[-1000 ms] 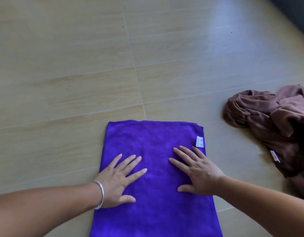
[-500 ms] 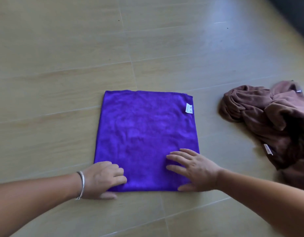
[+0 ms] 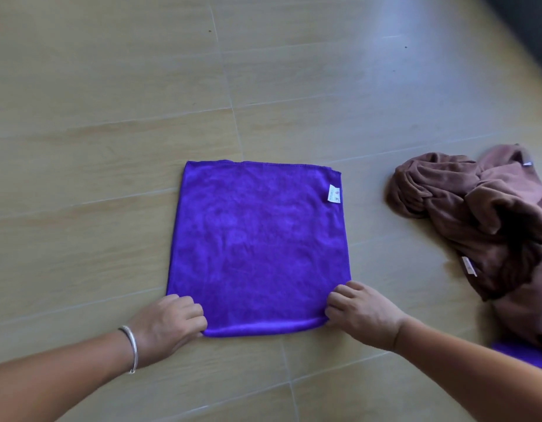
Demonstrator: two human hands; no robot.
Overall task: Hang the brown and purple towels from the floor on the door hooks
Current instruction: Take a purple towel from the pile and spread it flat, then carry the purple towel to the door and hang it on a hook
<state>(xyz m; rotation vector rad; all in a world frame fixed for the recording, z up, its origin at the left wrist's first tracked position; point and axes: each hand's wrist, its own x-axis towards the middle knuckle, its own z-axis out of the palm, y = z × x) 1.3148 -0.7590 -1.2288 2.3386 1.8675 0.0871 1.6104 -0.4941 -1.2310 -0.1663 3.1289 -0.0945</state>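
Observation:
A purple towel (image 3: pixel 260 239) lies flat and folded into a square on the tiled floor, with a white label near its far right corner. My left hand (image 3: pixel 169 319), a silver bangle on its wrist, pinches the towel's near left corner. My right hand (image 3: pixel 359 310) pinches the near right corner. A brown towel (image 3: pixel 482 214) lies crumpled in a heap to the right, apart from both hands. No door or hooks are in view.
The beige tiled floor (image 3: pixel 141 117) stretches to the left and beyond the towel. A scrap of another purple cloth (image 3: pixel 519 354) shows at the right edge under the brown heap. A dark surface (image 3: pixel 534 28) fills the top right corner.
Both hands slid back from the towel's middle to its near edge. The left closed on the left corner first, then the right curled from flat onto the right corner.

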